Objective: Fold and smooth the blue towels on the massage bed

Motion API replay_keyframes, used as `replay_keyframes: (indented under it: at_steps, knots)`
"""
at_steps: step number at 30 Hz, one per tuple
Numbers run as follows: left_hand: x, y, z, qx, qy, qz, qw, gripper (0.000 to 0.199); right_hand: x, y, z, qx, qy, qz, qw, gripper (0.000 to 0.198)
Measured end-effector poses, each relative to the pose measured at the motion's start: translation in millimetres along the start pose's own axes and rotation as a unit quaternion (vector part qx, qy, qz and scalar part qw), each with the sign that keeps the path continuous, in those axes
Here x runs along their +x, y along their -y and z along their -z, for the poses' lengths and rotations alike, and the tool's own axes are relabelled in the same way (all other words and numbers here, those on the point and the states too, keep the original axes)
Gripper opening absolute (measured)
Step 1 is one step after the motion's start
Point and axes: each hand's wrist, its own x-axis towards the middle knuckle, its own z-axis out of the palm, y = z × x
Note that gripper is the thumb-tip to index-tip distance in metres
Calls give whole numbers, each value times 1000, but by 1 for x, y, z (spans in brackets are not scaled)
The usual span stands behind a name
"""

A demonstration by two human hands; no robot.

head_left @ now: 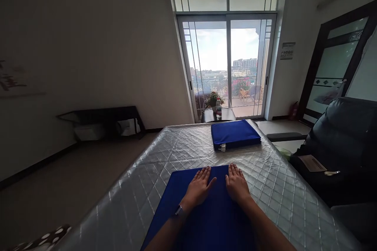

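A blue piece of fabric [216, 219] lies flat in front of me, its near end running out of the picture. Near its far edge my left hand [198, 188] rests palm down, fingers stretched out and thumb apart. My right hand [236, 185] lies flat on the same fabric a little to the right, fingers extended forward. A watch or band [179, 210] is on my left wrist. Beyond both hands sits a folded blue fabric bundle [235, 133] with a small white tag [222, 147] at its front edge.
Beneath the fabric is a silver quilted surface [176, 151]. A small black table [209, 117] with a potted plant [212, 100] and a bottle [218, 108] stands beyond it, before glass doors. At right is a dark armchair [347, 133]; at left, a low black stand [106, 119].
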Motion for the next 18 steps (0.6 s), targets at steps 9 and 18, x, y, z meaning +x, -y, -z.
replay_keyframes:
  at_steps: [9,18]
  knots:
    - [-56,121,9,44,-28,111,992,72,0,-1,-1,-9,-1,-7,1000,66]
    - [-55,109,14,8,-50,131,990,86,1,-2,-3,-44,-7,-11,999,65]
